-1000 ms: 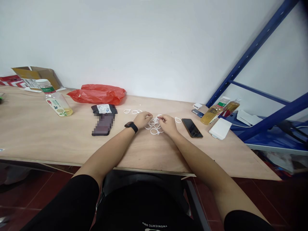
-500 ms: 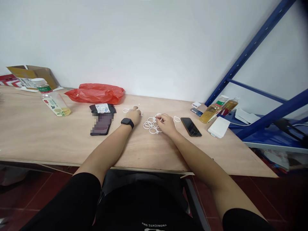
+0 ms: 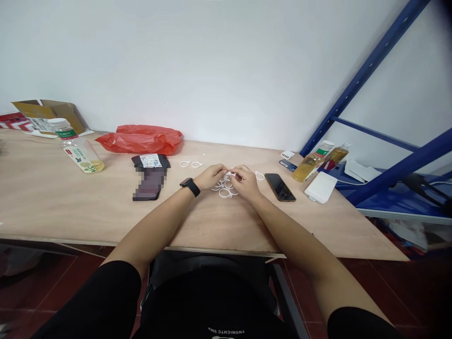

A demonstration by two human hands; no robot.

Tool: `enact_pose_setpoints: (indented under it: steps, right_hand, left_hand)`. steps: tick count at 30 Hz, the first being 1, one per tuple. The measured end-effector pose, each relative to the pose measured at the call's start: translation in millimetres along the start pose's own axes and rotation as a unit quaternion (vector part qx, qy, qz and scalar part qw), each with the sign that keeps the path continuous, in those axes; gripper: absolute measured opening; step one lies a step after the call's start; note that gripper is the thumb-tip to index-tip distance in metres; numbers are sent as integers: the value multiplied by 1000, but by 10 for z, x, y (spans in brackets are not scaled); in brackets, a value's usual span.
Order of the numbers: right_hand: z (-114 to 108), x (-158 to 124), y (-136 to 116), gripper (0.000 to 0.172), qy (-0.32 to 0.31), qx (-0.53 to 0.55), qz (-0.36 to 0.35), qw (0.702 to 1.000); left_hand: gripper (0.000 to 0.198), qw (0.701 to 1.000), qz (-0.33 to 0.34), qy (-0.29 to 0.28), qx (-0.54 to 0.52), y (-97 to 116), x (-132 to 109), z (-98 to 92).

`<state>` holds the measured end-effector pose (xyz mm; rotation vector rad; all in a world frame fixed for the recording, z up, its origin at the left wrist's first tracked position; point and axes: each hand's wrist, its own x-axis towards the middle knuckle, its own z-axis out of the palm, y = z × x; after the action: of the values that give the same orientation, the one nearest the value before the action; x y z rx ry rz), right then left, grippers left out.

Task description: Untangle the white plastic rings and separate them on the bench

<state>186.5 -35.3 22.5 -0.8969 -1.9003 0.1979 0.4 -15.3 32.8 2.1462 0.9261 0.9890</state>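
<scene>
Several thin white rings with small eyelets, like curtain rings, lie in an overlapping pile (image 3: 225, 193) in the middle of the table. Above this pile my left hand (image 3: 212, 177), with a black watch on its wrist, is pinched at the fingertips. My right hand (image 3: 246, 182) meets it there, thumb and forefinger closed on a white ring (image 3: 228, 174). Both sets of fingertips are at this ring, and they partly hide it. Two more rings (image 3: 191, 164) lie side by side to the left, and a single ring (image 3: 260, 175) lies just right of my right hand.
A phone (image 3: 280, 187), a white case (image 3: 321, 187) and a drink bottle (image 3: 312, 161) stand or lie on the right, near a blue metal rack (image 3: 374, 132). To the left are a red plastic bag (image 3: 141, 140), a dark packet (image 3: 151, 161) and another bottle (image 3: 79, 150).
My left hand has moved right, from the two separate rings to the pile, and its fingers have closed beside my right hand. My right hand has stayed nearly in place.
</scene>
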Motion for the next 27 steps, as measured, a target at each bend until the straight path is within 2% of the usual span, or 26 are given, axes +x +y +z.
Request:
enact_pose_setpoints:
  steps: [4, 9, 14, 20, 23, 27]
  right_hand:
    - [7, -9, 1, 22, -1, 18, -9, 1000]
    - [31, -13, -5, 23, 21, 46, -7, 999]
    - [45, -22, -2, 21, 57, 37, 28, 997]
    - [45, -7, 48, 11, 67, 32, 86, 994]
    - [58, 4, 62, 16, 66, 39, 96, 992]
    - [97, 1, 81, 24, 53, 35, 147, 987]
  left_hand:
    - [26, 999, -11, 1, -39, -14, 10, -1]
    - [23, 987, -76, -29, -139, -1, -2, 32]
    - [24, 978, -80, -43, -187, 19, -2, 117]
    - [29, 971, -79, -61, -216, 28, 2, 201]
    - [26, 978, -81, -39, -190, 10, 15, 198]
    - [19, 990, -86, 36, -102, -77, 42, 164]
